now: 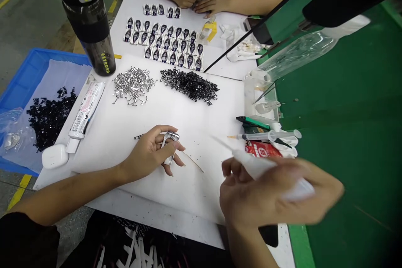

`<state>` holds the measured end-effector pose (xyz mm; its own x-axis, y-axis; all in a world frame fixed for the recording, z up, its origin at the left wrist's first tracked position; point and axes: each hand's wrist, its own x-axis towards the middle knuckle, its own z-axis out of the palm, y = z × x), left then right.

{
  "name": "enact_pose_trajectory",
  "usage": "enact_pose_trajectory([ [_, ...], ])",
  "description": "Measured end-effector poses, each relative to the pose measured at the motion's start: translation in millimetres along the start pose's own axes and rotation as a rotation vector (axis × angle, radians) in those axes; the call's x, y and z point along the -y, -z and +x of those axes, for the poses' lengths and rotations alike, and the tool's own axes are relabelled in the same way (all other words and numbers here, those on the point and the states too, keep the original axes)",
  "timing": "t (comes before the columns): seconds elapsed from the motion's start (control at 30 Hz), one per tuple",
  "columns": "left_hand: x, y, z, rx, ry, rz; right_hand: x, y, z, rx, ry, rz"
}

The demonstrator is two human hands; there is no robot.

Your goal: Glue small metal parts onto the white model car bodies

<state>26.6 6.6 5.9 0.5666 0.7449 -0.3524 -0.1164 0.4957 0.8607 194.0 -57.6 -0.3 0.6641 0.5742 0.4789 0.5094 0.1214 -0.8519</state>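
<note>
Silvery clip (170, 139), small, pinched between thumb and fingers of left hand (150, 153) just above the white desk (125, 125). Judged light, stiff, slippery; best held by its edges. Blurred white tube (254, 166) gripped in closed right hand (273, 201), thin nozzle toward clip.

I see a dark bottle (91, 21) upper left, a blue crate (21, 79) left, a silver pile (132, 85) and a black pile (190, 85) at centre, and a syringe (266, 136) at right.
</note>
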Motion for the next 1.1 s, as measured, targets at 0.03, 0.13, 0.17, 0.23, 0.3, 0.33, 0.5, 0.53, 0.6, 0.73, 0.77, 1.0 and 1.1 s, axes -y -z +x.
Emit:
enact_pose_trajectory([
  [0.03,-0.5,0.3,0.2,0.005,-0.003,-0.015,0.5,-5.9,5.5,-0.049,-0.067,0.019],
  [0.13,-1.3,0.8,0.9,-0.001,-0.016,-0.044,-6.4,-16.0,14.5,0.171,-0.214,-0.075],
  [0.17,-1.2,1.0,1.1,-0.005,-0.02,-0.048,-10.6,-16.5,15.1,0.287,-0.217,-0.161],
  [0.23,-0.5,1.3,1.5,-0.01,-0.029,-0.054,-18.3,-14.8,14.4,0.441,-0.206,-0.339],
  [0.3,0.5,1.9,1.7,-0.011,-0.039,-0.061,-22.1,-12.7,13.3,0.491,-0.22,-0.444],
  [0.33,1.0,2.3,1.8,-0.013,-0.043,-0.065,-22.3,-12.3,13.2,0.48,-0.23,-0.469],
  [0.5,1.5,4.9,1.6,-0.019,-0.051,-0.092,-20.1,-16.6,14.3,0.461,-0.234,-0.486],
  [0.53,1.1,5.4,1.4,-0.018,-0.052,-0.099,-20.8,-16.5,13.9,0.481,-0.226,-0.472],
  [0.6,0.1,6.5,0.8,-0.02,-0.051,-0.112,-21.6,-11.7,11.8,0.529,-0.216,-0.448],
  [0.73,-0.7,7.5,-0.2,-0.032,-0.034,-0.101,-6.1,19.4,8.9,0.576,-0.227,-0.376],
  [0.77,-0.4,7.4,-0.4,-0.03,-0.035,-0.085,2.1,29.1,11.1,0.529,-0.212,-0.365],
  [1.0,2.2,4.4,-2.4,-0.006,-0.07,0.064,13.4,50.9,99.0,0.016,0.029,-0.68],
  [1.1,1.3,4.5,-3.3,-0.009,-0.072,0.079,-16.1,42.3,143.9,0.2,-0.035,-0.74],
])
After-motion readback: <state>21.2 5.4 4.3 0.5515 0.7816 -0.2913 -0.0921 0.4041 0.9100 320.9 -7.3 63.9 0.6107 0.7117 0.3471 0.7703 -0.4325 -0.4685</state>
